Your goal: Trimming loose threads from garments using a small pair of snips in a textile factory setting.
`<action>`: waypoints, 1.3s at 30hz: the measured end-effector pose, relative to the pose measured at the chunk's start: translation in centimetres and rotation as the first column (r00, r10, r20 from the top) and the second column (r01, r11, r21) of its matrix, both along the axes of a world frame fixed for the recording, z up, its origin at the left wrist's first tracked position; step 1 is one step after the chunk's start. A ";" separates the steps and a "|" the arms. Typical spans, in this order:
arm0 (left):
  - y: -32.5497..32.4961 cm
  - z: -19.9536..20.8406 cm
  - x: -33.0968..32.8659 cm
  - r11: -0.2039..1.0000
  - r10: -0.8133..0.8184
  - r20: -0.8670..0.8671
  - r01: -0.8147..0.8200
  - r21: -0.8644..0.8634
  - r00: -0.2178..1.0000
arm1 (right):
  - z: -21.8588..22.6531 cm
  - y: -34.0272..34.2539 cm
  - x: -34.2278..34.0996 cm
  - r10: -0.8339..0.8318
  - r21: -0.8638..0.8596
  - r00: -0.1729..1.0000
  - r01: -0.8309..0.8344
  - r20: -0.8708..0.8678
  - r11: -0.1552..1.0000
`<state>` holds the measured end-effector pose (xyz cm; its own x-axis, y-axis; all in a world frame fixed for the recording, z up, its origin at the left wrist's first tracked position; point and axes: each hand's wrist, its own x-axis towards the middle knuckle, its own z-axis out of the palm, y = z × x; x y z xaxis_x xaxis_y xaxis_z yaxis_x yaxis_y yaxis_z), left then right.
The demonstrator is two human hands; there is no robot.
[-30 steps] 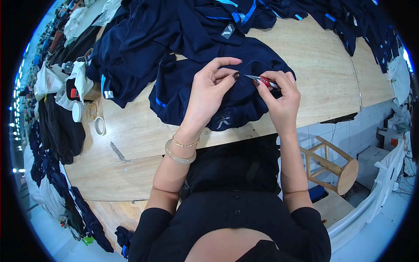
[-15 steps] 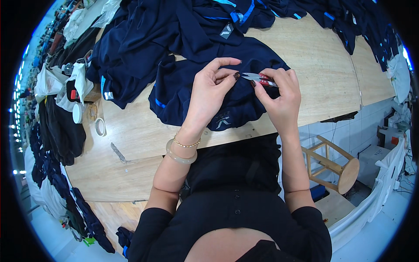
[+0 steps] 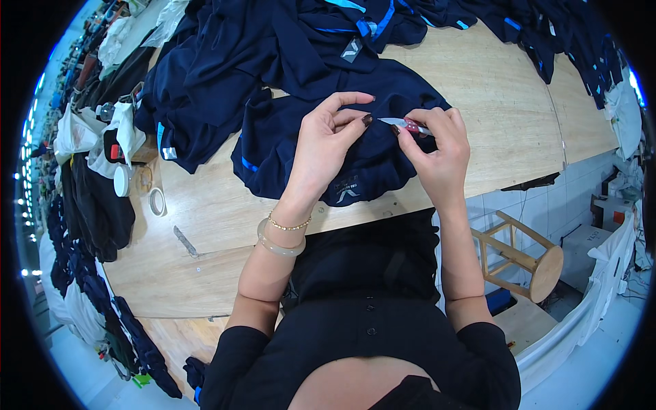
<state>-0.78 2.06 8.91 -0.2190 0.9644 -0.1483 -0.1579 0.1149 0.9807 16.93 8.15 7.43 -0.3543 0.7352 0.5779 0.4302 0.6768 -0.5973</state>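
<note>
A dark navy garment (image 3: 294,147) with a light print near its front edge lies bunched on the table under both my hands. My right hand (image 3: 439,140) is closed around small thread snips (image 3: 410,126) with red handles and pointed metal blades. The blades are together and point left, towards my other hand. Just left of the tip, my left hand (image 3: 328,140) pinches thumb against a finger, with the index finger stretched out above. Whatever sits in that pinch is too small to make out. Both hands hover over the garment.
More navy clothing (image 3: 205,75) with blue trim and a hang tag (image 3: 352,50) is heaped behind. To the left lie a tape roll (image 3: 157,201), a round white lid (image 3: 122,180) and plastic bags (image 3: 76,130). A wooden stool (image 3: 545,275) stands below the table's right edge.
The snips' blades, slightly apart before, have come together. My left hand has shifted slightly left, away from the blade tip. The garment has barely moved.
</note>
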 end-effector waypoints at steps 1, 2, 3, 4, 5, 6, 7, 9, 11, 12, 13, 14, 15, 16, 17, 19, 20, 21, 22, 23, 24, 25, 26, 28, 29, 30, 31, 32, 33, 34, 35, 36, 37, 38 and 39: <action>0.0 0.0 0.0 1.000 -0.001 0.000 0.001 0.001 1.000 | 0.1 0.0 0.0 0.005 -0.014 1.000 -0.005 -0.006 1.000; 0.0 0.1 0.0 1.000 -0.001 -0.006 0.001 0.002 1.000 | 0.1 0.0 0.0 0.010 -0.029 1.000 -0.010 -0.013 1.000; 0.0 0.1 0.0 1.000 -0.001 -0.013 0.001 0.002 1.000 | 0.1 0.0 0.0 0.009 -0.028 1.000 -0.010 -0.013 1.000; 0.0 0.1 0.0 1.000 -0.002 -0.013 0.003 0.003 1.000 | 0.1 0.0 0.1 0.017 -0.032 1.000 -0.017 -0.006 0.999; 0.0 0.1 0.0 1.000 -0.007 -0.009 0.007 -0.002 1.000 | 0.1 -0.1 0.1 0.024 -0.037 1.000 -0.024 0.002 0.999; 0.1 0.1 0.1 1.000 -0.011 -0.005 0.011 -0.008 1.000 | 0.1 -0.2 0.1 0.022 -0.036 1.000 -0.022 0.002 0.999; 0.1 -0.1 0.1 1.000 -0.014 -0.005 0.013 -0.007 1.000 | 0.1 -0.3 0.0 0.019 -0.159 0.992 -0.039 -0.121 0.986; 0.3 -0.2 0.3 0.999 -0.013 0.023 0.012 0.046 1.000 | -0.3 -0.2 0.0 -0.045 -0.389 0.923 -0.116 -0.381 0.914; 0.5 0.2 0.5 0.999 -0.041 -0.242 0.046 0.014 0.970 | -0.3 0.1 0.5 -0.129 -0.542 0.830 -0.228 -0.542 0.809; 0.7 0.3 0.7 0.997 -0.072 -0.488 0.068 -0.026 0.870 | -0.3 0.3 0.3 -0.161 -0.541 0.771 -0.267 -0.617 0.797; 1.6 -0.9 0.5 0.997 0.030 -0.659 0.022 0.071 0.752 | -0.3 0.6 0.4 -0.173 -0.530 0.754 -0.261 -0.634 0.807; 2.8 -2.2 -0.4 0.965 0.244 -0.788 -0.061 0.255 0.565 | -0.3 0.8 0.5 -0.179 -0.518 0.736 -0.261 -0.653 0.814; 3.9 -2.6 -2.5 0.913 0.406 -0.863 -0.085 0.400 0.300 | -0.3 0.8 0.5 -0.166 -0.517 0.736 -0.278 -0.656 0.809; 4.4 -2.2 -3.9 0.792 0.611 -0.741 -0.232 0.565 0.281 | -0.5 0.9 0.7 -0.203 -0.510 0.723 -0.233 -0.660 0.828; 4.6 -0.9 -5.9 0.747 0.664 -0.670 -0.279 0.603 0.331 | -0.7 1.1 1.2 -0.245 -0.503 0.707 -0.178 -0.663 0.846; 2.9 0.7 -10.3 0.591 0.807 -0.500 -0.427 0.685 0.314 | -1.4 1.5 3.0 -0.268 -0.563 0.797 -0.106 -0.541 0.820; 1.5 0.8 -12.6 0.557 0.830 -0.479 -0.402 0.727 0.285 | -1.9 2.0 4.2 -0.285 -0.601 0.869 -0.017 -0.404 0.799; 0.7 1.2 -12.8 0.533 0.844 -0.483 -0.461 0.709 0.234 | -3.1 2.5 5.6 -0.291 -0.589 0.889 0.030 -0.354 0.808; -0.2 1.5 -12.7 0.509 0.853 -0.487 -0.514 0.691 0.189 | -4.2 3.0 7.2 -0.305 -0.573 0.903 0.084 -0.302 0.816; -1.6 1.3 -13.1 0.506 0.851 -0.497 -0.518 0.690 0.170 | -4.7 3.5 8.3 -0.292 -0.581 0.906 0.065 -0.306 0.811; -3.4 0.4 -13.8 0.637 0.765 -0.557 -0.509 0.579 0.323 | -5.1 3.9 9.4 -0.345 -0.648 0.901 0.101 -0.262 0.755; -5.3 -0.5 -14.7 0.752 0.656 -0.591 -0.475 0.457 0.470 | -5.6 4.4 10.1 -0.395 -0.709 0.894 0.137 -0.213 0.692; -7.5 -1.6 -15.8 0.868 0.494 -0.594 -0.400 0.294 0.635 | -5.9 4.8 10.3 -0.387 -0.714 0.897 0.127 -0.214 0.688; -10.9 -3.3 -16.0 0.971 0.205 -0.511 -0.238 0.002 0.835 | -6.0 5.4 10.2 -0.298 -0.750 0.943 0.090 -0.146 0.655; -11.8 -4.2 -15.4 0.979 0.097 -0.449 -0.167 -0.120 0.888 | -6.0 5.7 9.9 -0.275 -0.781 0.953 0.072 -0.131 0.620; -12.1 -5.1 -14.3 0.981 0.065 -0.420 -0.135 -0.139 0.905 | -5.9 6.0 9.5 -0.267 -0.782 0.955 0.068 -0.129 0.619; -11.9 -6.0 -13.0 0.984 0.065 -0.416 -0.128 -0.125 0.907 | -5.5 6.3 9.1 -0.150 -0.815 0.983 -0.001 -0.108 0.580; -11.1 -6.2 -11.3 0.987 0.060 -0.410 -0.115 -0.112 0.910 | -5.2 6.5 8.8 -0.034 -0.846 0.995 -0.060 -0.092 0.530; -10.3 -6.4 -10.3 0.987 0.062 -0.407 -0.116 -0.109 0.911 | -5.1 6.8 8.2 0.059 -0.855 0.994 -0.109 -0.091 0.508; -9.4 -6.8 -9.6 0.985 0.025 -0.400 -0.090 -0.145 0.916 | -5.0 7.0 7.9 0.057 -0.853 0.995 -0.104 -0.087 0.511; -8.8 -7.1 -9.3 0.982 -0.013 -0.391 -0.063 -0.180 0.920 | -4.8 7.2 7.7 0.145 -0.888 0.986 -0.135 -0.078 0.440; -8.4 -7.4 -9.4 0.983 -0.016 -0.387 -0.057 -0.175 0.922 | -4.5 7.3 7.6 0.230 -0.918 0.970 -0.156 -0.074 0.364; -8.1 -7.7 -9.6 0.979 -0.053 -0.424 -0.037 -0.202 0.904 | -4.2 7.5 7.3 0.229 -0.950 0.973 -0.074 -0.003 0.302; -7.8 -7.9 -9.7 0.973 -0.096 -0.456 -0.013 -0.230 0.885 | -4.1 7.4 7.1 0.217 -0.949 0.976 -0.063 0.005 0.308; -7.6 -7.7 -9.7 0.974 -0.100 -0.418 0.002 -0.228 0.903 | -4.2 7.2 6.8 0.278 -0.928 0.960 -0.075 0.032 0.365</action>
